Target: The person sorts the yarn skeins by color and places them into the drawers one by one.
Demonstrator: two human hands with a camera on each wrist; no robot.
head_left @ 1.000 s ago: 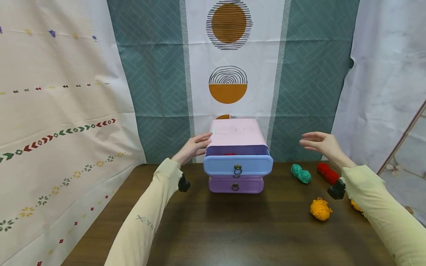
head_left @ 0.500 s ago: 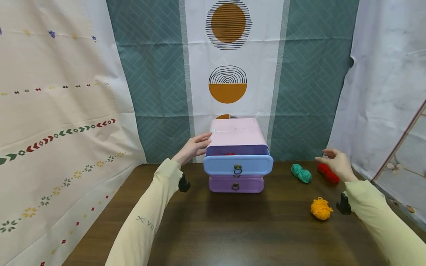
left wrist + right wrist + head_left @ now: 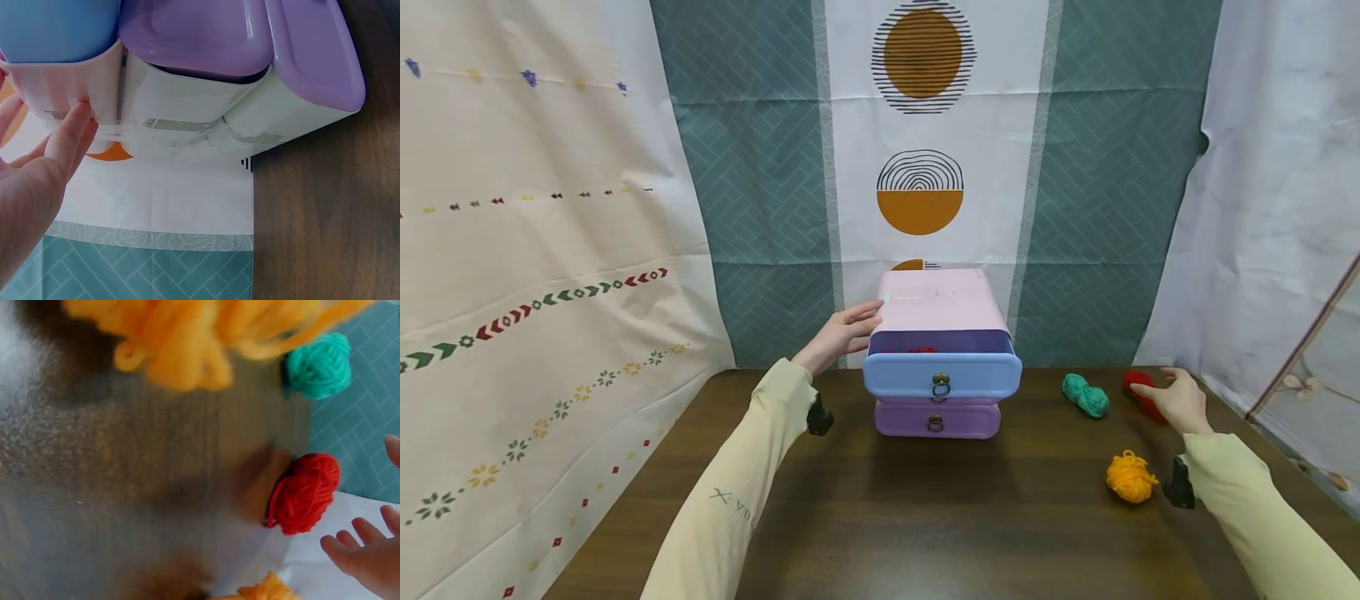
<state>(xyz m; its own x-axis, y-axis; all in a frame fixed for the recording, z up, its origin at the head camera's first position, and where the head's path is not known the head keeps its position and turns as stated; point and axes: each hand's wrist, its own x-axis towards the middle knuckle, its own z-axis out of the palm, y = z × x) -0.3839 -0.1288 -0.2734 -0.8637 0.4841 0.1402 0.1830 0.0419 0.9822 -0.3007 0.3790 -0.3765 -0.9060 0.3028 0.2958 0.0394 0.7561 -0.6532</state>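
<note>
A small drawer unit has a pink top and a blue top drawer pulled out. Something red shows inside that drawer. My left hand lies against the unit's left side, its straight fingertips on the pink wall in the left wrist view. Over on the right, my right hand hovers at the red yarn bundle, fingers apart and holding nothing. In the head view the hand covers part of this yarn.
Teal yarn lies left of the red one. Yellow yarn sits nearer on the brown table, and a second yellow ball shows in the right wrist view. Purple drawers are below the blue one. Curtains hang behind.
My right hand has moved down and to the right, from above the table to the red yarn. My left hand stays against the drawer unit.
</note>
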